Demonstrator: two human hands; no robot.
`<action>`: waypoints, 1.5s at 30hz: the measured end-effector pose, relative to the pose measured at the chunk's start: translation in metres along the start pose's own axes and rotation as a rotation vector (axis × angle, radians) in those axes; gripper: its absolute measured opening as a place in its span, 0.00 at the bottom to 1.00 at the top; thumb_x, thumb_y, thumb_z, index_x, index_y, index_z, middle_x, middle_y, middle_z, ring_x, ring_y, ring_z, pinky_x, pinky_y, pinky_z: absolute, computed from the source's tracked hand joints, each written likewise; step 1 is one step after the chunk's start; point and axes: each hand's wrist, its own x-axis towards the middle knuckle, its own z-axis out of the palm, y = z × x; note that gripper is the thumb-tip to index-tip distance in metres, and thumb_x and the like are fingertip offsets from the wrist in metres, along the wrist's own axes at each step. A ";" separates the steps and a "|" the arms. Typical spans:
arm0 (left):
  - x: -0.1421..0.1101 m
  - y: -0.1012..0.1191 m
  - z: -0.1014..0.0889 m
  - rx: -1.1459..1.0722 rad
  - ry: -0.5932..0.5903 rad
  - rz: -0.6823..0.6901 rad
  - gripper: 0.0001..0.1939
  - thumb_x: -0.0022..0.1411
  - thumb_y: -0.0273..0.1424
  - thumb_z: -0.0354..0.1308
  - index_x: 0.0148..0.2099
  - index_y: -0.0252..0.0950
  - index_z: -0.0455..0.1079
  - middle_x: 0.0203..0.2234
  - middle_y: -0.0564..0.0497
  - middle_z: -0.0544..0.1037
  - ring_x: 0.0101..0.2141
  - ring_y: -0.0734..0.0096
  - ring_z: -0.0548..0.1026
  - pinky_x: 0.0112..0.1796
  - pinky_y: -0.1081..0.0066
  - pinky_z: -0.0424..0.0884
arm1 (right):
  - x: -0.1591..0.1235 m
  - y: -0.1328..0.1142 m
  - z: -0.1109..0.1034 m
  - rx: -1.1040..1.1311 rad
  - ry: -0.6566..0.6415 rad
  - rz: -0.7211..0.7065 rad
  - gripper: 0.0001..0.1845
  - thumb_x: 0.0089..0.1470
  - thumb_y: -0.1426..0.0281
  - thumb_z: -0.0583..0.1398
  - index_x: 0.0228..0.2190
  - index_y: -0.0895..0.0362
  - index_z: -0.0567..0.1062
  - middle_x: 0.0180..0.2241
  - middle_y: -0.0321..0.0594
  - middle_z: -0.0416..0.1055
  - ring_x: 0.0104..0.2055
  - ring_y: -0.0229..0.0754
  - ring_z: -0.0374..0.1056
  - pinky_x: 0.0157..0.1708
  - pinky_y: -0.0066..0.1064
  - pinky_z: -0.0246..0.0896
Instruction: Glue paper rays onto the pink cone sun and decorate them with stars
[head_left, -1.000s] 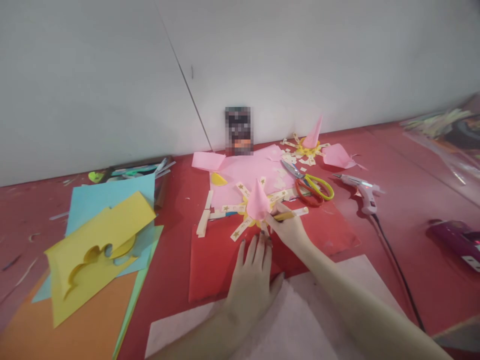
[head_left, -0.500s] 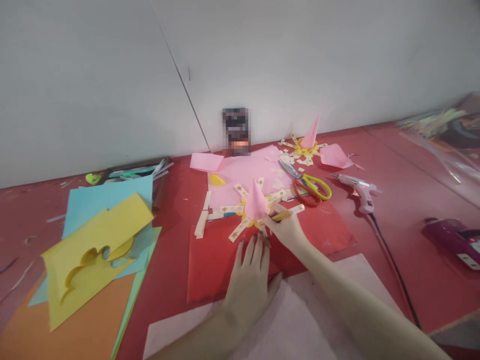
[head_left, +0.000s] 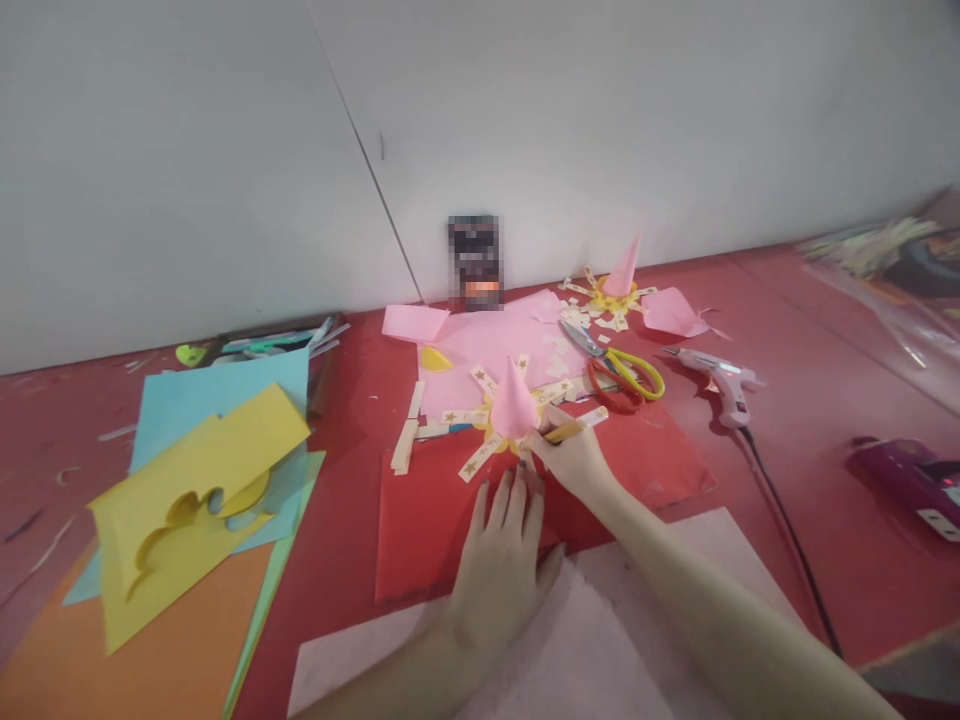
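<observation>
In the head view a pink paper cone (head_left: 513, 402) stands on a yellow paper base, with cream strips (head_left: 478, 459) marked with stars and writing spreading out around it. My right hand (head_left: 574, 460) is closed round a gold-coloured pen (head_left: 566, 430), its tip end low by the cone's right side; the exact tip is hidden by my fingers. My left hand (head_left: 504, 540) lies flat with fingers stretched on the red sheet (head_left: 420, 530). Its fingertips touch the near end of a strip in front of the cone.
Scissors (head_left: 619, 375) lie right of the cone, with a glue gun (head_left: 716, 380) beyond and a purple device (head_left: 907, 480) farther right. A second pink cone (head_left: 624, 268) stands at the back. Yellow paper (head_left: 202, 500) with a cut-out lies left. A pixelated dark object (head_left: 475, 262) leans against the wall.
The view has shifted very slightly. Both hands and the cone stay in nearly the same place, and the right hand still grips the pen.
</observation>
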 end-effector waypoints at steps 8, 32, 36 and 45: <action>-0.002 0.002 0.000 0.036 0.031 0.003 0.26 0.63 0.40 0.43 0.56 0.28 0.62 0.54 0.39 0.66 0.54 0.53 0.63 0.52 0.55 0.61 | -0.001 0.002 -0.001 0.049 0.005 0.017 0.13 0.44 0.68 0.55 0.16 0.53 0.55 0.12 0.27 0.52 0.16 0.33 0.50 0.17 0.25 0.46; 0.001 0.002 -0.002 0.034 0.015 0.009 0.26 0.63 0.40 0.42 0.55 0.28 0.63 0.52 0.39 0.68 0.53 0.53 0.64 0.51 0.55 0.62 | -0.001 0.004 -0.001 -0.005 -0.051 -0.005 0.13 0.43 0.70 0.54 0.16 0.53 0.53 0.13 0.28 0.52 0.17 0.33 0.50 0.17 0.24 0.45; 0.001 0.002 -0.003 0.041 0.022 0.015 0.26 0.63 0.40 0.42 0.55 0.27 0.63 0.52 0.39 0.69 0.53 0.53 0.65 0.51 0.56 0.62 | -0.002 0.005 -0.001 -0.026 -0.050 0.006 0.13 0.42 0.69 0.55 0.16 0.53 0.53 0.13 0.28 0.53 0.17 0.33 0.51 0.17 0.24 0.45; 0.001 0.001 -0.003 0.059 0.023 0.025 0.26 0.63 0.41 0.43 0.54 0.27 0.64 0.51 0.40 0.70 0.53 0.53 0.65 0.50 0.57 0.64 | -0.003 0.006 0.000 -0.072 -0.052 0.025 0.13 0.43 0.69 0.55 0.16 0.54 0.54 0.12 0.27 0.55 0.16 0.32 0.52 0.17 0.24 0.46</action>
